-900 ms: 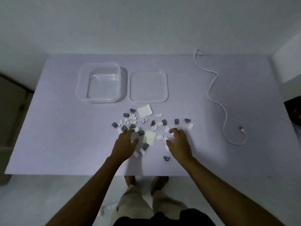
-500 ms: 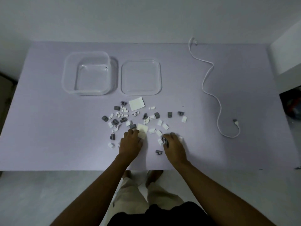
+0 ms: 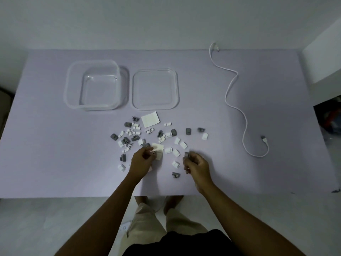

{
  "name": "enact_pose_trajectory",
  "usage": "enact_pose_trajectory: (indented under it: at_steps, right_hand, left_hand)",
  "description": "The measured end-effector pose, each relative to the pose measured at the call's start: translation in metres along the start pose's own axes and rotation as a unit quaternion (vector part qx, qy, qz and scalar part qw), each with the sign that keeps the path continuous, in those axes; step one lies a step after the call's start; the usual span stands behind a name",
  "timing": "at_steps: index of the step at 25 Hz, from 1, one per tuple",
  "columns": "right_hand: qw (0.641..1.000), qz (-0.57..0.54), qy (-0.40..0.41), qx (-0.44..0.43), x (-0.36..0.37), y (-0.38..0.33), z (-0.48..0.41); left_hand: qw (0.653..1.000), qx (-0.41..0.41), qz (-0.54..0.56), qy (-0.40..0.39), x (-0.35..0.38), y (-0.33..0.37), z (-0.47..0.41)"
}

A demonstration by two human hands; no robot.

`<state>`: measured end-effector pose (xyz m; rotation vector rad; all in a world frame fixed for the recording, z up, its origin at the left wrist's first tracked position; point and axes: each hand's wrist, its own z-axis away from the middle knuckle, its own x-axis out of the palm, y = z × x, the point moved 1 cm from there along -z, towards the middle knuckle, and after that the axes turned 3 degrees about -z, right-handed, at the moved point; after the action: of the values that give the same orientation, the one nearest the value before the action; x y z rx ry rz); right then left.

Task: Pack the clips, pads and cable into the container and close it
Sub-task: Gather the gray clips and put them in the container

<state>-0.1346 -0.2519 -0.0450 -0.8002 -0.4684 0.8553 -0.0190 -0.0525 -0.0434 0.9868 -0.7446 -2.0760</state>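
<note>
- Your left hand [image 3: 143, 160] pinches a small white piece [image 3: 152, 153]; your right hand [image 3: 196, 165] pinches a grey clip [image 3: 187, 154].
- Gather fuller handfuls from the clips [image 3: 132, 134] near the tabletop's [image 3: 55, 163] front edge before crossing to the container [image 3: 73, 100], back left.

the left hand [image 3: 142, 161] covers the 7 o'clock corner of a pad [image 3: 159, 149] and pinches a white bit [image 3: 152, 152] too small to name. the right hand [image 3: 196, 166] curls round a grey clip [image 3: 187, 154], mostly hidden. at 3 o'clock, dark clutter [image 3: 332, 119] is blurred and cut by the edge. the counter [image 3: 55, 154] runs off at 9 o'clock.
</note>
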Motion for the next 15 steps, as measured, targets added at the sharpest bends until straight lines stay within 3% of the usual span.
enact_pose_trajectory:
  at_steps: [2,5,6,8,10,12,14,15]
  right_hand:
    - [0.978,-0.187,-0.029,0.092,-0.006,-0.007,0.004]
    - [0.947,-0.29,-0.044,0.129,-0.015,-0.014,0.003]
    - [0.944,-0.3,-0.047,0.128,-0.018,-0.016,0.001]
    - [0.952,-0.277,-0.037,0.127,-0.021,-0.021,-0.004]
    - [0.981,-0.158,0.028,0.111,-0.021,-0.021,-0.011]
    - [0.993,0.036,0.101,0.041,-0.022,-0.019,-0.018]
    - [0.967,0.21,0.127,-0.064,-0.023,-0.016,-0.022]
    - [0.95,0.271,0.122,-0.099,-0.023,-0.016,-0.024]
  left_hand:
    - [0.967,-0.084,0.23,-0.074,-0.002,0.005,0.004]
    - [0.833,-0.152,0.512,-0.144,-0.006,0.017,0.008]
    - [0.794,-0.162,0.566,-0.152,-0.008,0.019,0.006]
    - [0.766,-0.166,0.603,-0.15,-0.008,0.024,0.004]
    - [0.785,-0.19,0.576,-0.125,-0.008,0.028,0.001]
    - [0.857,-0.213,0.462,-0.081,-0.008,0.026,-0.004]
    - [0.961,-0.196,0.195,-0.01,-0.011,0.02,-0.012]
    - [0.986,-0.16,0.035,0.037,-0.013,0.017,-0.015]
